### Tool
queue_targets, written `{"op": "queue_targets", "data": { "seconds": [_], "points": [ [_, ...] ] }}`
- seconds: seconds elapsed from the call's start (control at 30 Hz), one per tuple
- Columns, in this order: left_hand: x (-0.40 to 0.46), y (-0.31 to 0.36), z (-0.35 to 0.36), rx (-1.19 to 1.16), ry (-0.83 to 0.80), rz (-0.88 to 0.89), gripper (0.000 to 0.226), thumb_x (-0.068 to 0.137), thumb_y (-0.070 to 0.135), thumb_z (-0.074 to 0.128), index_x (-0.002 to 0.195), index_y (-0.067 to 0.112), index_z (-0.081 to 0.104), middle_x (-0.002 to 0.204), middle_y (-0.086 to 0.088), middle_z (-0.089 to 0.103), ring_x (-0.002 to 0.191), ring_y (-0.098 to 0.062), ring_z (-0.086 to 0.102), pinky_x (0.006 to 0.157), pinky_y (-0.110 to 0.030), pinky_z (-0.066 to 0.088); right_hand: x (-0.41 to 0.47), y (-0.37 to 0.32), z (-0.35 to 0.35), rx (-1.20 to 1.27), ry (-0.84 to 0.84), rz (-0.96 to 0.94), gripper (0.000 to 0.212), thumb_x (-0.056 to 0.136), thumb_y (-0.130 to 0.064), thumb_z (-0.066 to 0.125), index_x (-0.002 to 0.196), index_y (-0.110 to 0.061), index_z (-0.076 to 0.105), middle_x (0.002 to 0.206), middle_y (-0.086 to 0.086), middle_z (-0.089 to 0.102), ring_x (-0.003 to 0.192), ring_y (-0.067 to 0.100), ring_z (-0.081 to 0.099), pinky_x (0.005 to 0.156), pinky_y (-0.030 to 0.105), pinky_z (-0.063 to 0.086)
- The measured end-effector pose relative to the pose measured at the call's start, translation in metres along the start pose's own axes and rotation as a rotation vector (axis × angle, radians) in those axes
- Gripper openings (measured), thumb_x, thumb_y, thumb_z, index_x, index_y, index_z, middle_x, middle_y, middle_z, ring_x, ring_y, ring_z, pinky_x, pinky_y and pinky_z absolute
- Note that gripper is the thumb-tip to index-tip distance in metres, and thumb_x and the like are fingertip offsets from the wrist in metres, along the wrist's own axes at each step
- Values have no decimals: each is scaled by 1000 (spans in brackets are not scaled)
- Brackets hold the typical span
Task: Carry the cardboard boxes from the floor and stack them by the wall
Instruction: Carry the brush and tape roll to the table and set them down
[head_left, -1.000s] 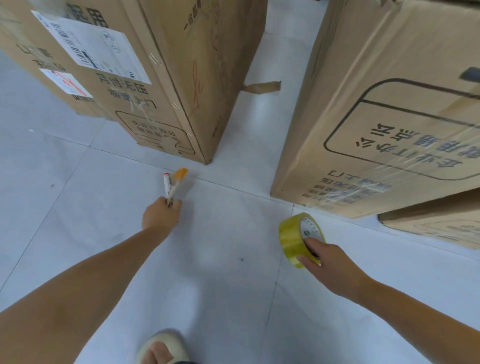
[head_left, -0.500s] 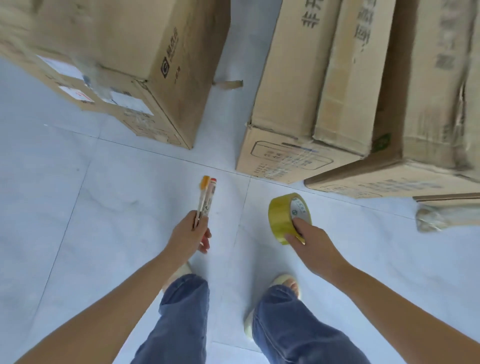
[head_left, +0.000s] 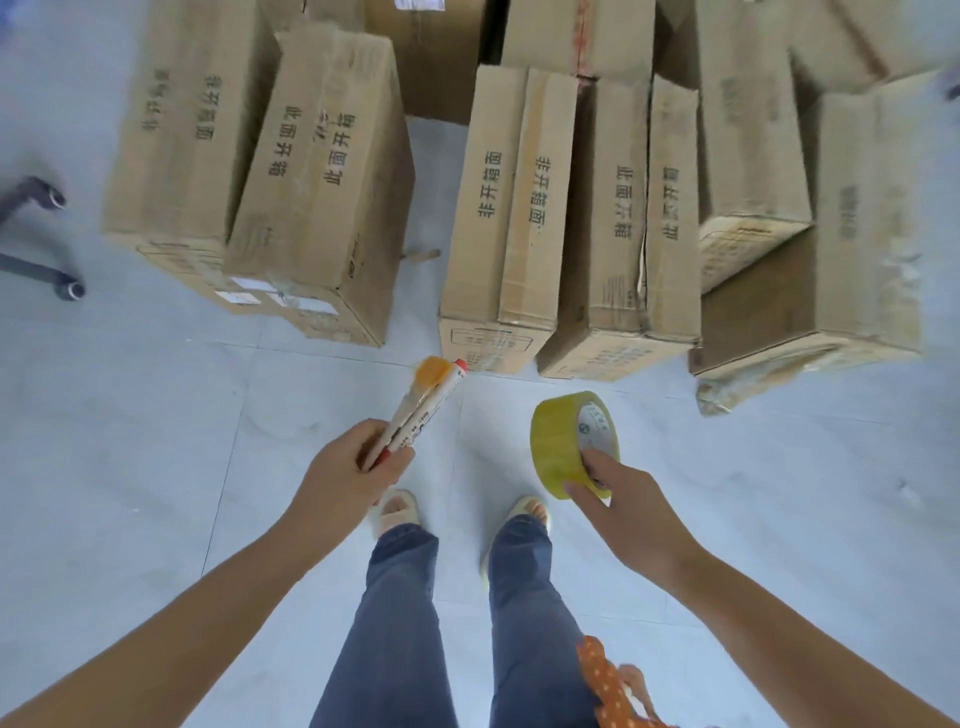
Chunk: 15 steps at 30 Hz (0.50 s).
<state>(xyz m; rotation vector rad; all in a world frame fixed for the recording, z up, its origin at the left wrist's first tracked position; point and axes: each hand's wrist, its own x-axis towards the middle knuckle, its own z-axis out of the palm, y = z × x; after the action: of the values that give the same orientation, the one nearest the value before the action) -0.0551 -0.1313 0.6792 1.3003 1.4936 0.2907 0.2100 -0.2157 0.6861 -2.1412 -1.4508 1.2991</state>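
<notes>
Left hand (head_left: 353, 467) grips markers (head_left: 415, 410), right hand (head_left: 623, 512) grips tape roll (head_left: 571, 441); full hands risk fumbling boxes (head_left: 498, 218) at upper frame.

Cardboard boxes (head_left: 519, 208) on floor (head_left: 130, 441) ahead, chair base (head_left: 36, 234) left.

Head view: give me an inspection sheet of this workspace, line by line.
Surface: pale tiled floor.
Job's things: cardboard boxes crowded together on the floor ahead; none held.
Clutter: crumpled plastic wrap beside the rightmost box.
Hands: left hand grips two markers; right hand pinches a yellow tape roll.
Cables: nothing seen.
Surroundings: chair casters at left; orange dotted cloth at bottom.
</notes>
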Motion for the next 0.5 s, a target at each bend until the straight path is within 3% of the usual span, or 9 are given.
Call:
{"op": "queue_targets", "data": {
  "seconds": [0.1, 0.23, 0.37, 0.5],
  "points": [
    [-28, 12, -1, 7, 12, 55, 6, 89, 20, 61, 83, 20, 60, 61, 1, 52, 47, -5, 41, 47, -18, 38, -39, -7, 3, 60, 103, 58, 27, 95, -22, 57, 75, -35, 45, 71, -21, 55, 64, -5, 57, 59, 4, 40],
    [-46, 20, -17, 97, -21, 159, 8, 90, 22, 61, 82, 24, 59, 67, -10, 55, 48, -7, 40, 52, -26, 39, -84, -15, 25, 130, 304, 180, 15, 96, -23, 54, 84, -30, 48, 76, -22, 54, 64, -1, 54, 58, 4, 41],
    [-50, 30, -44, 214, -134, 317, 9, 89, 25, 61, 80, 26, 60, 70, -15, 54, 51, -11, 42, 52, -28, 40, -129, -24, 57, 245, 535, 296, 21, 94, -17, 57, 75, -17, 49, 63, -6, 54, 52, 7, 44, 49, 12, 37],
    [-51, 38, -60, 310, -297, 428, 10, 90, 24, 61, 81, 25, 60, 63, -8, 49, 55, -16, 43, 54, -29, 37, -172, -34, 87, 364, 719, 395, 23, 93, -14, 58, 73, -8, 49, 59, 2, 49, 52, 13, 39, 51, 20, 33]
  ]
}}
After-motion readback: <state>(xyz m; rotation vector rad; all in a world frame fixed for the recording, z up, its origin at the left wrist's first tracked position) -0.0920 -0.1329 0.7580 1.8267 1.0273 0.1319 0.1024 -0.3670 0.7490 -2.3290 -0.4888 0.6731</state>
